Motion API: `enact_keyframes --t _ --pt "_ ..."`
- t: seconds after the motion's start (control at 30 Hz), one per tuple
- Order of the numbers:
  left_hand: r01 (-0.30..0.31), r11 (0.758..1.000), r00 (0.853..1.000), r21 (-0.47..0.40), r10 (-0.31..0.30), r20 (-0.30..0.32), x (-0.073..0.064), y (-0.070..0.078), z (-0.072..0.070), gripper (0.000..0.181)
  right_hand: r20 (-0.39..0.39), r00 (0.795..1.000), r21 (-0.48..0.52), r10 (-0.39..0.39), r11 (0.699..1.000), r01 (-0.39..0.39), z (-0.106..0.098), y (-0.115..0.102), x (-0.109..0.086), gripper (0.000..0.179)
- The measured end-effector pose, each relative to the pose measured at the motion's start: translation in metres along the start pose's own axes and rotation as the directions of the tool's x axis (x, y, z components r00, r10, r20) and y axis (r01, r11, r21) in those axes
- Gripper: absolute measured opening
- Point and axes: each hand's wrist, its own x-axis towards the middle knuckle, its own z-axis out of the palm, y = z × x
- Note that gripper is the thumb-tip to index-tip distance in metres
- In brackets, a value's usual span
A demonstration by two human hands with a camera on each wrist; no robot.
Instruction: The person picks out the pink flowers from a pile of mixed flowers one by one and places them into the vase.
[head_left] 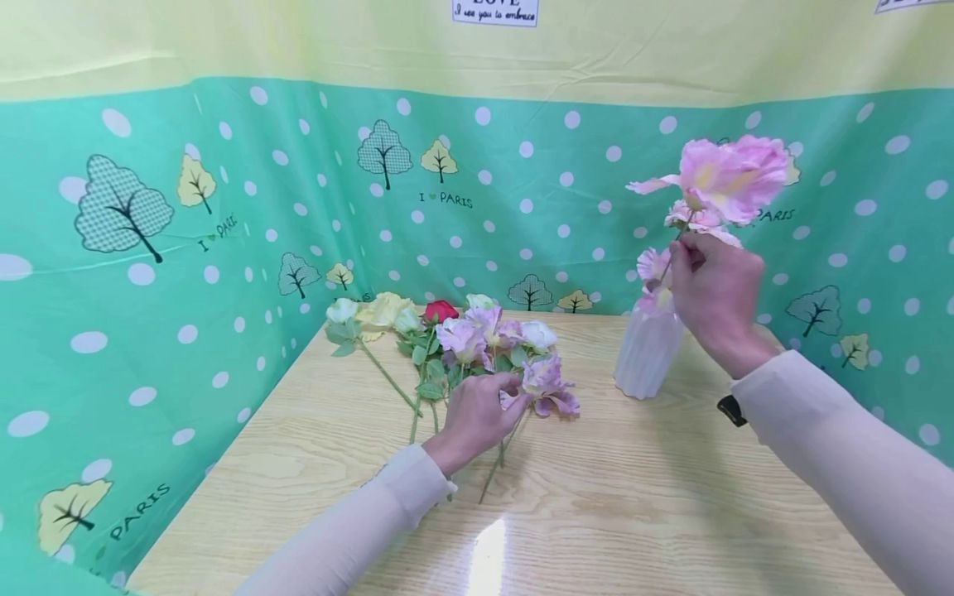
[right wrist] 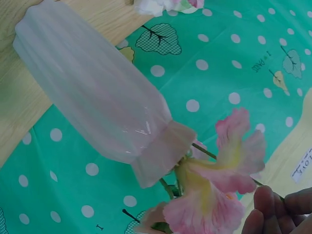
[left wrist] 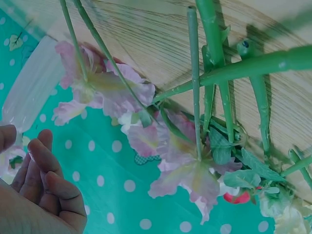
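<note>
My right hand [head_left: 719, 290] pinches the thin stem of a pink flower [head_left: 734, 178] above the white fluted vase [head_left: 648, 352]. In the right wrist view the vase [right wrist: 97, 92] has pink, yellow-throated blooms [right wrist: 214, 195] at its mouth, and the right fingertips [right wrist: 265, 202] are on a stem. My left hand [head_left: 477, 418] is over the flower pile, beside a purple bloom [head_left: 544, 377]. The left wrist view shows its fingers [left wrist: 61, 192] loosely bent, the thumb apart from them and nothing visible between. Stems and purple blooms [left wrist: 187, 170] lie beyond that hand.
On the wooden table [head_left: 298, 463] lie a yellow flower [head_left: 385, 310], a red rose [head_left: 440, 311] and white flowers [head_left: 538, 334] with green stems pointing toward me. A dotted green and yellow cloth [head_left: 462, 182] hangs behind and at the sides.
</note>
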Motion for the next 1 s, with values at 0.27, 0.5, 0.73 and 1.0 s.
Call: enact_keyframes --t 0.27,0.5,0.73,1.0 --pt "0.003 1.000 1.000 0.005 -0.003 0.000 0.001 0.000 0.000 0.018 0.235 0.967 -0.129 0.098 0.989 -0.069 0.002 0.006 0.002 0.027" --pt "0.002 1.000 1.000 0.012 -0.002 0.000 0.001 0.000 0.000 0.017 0.327 0.939 -0.203 0.107 0.978 -0.041 0.007 0.011 0.000 0.030" --pt "-0.008 1.000 1.000 0.006 0.008 0.001 0.001 -0.001 0.001 0.014 0.347 0.927 -0.217 0.141 0.974 -0.067 0.013 0.018 -0.001 0.030" --pt "-0.001 1.000 1.000 0.006 0.001 0.012 0.000 -0.002 0.000 0.017 0.363 0.920 -0.244 0.146 0.968 -0.058 0.009 0.020 -0.007 0.037"
